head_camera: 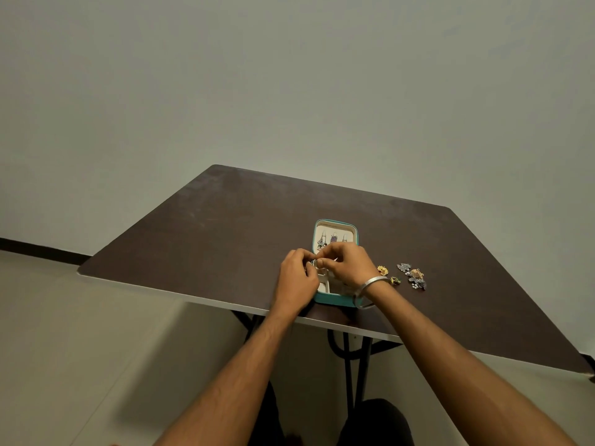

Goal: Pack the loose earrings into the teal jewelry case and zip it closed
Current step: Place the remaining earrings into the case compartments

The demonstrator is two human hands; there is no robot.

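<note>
Teal jewelry case [333, 299] sits open near the table's [193, 226] front edge. Both hands hover right over its tray: left hand [297, 280] and right hand [346, 265], fingertips curled and pinched together around something tiny I can't make out. Loose earrings [413, 275] lie just right of the case. A few earrings hang in the lid [335, 235] behind.

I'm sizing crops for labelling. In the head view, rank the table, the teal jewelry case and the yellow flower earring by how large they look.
1. Table
2. Teal jewelry case
3. Yellow flower earring

The gaps are plain, so nearness changes nothing.
</note>
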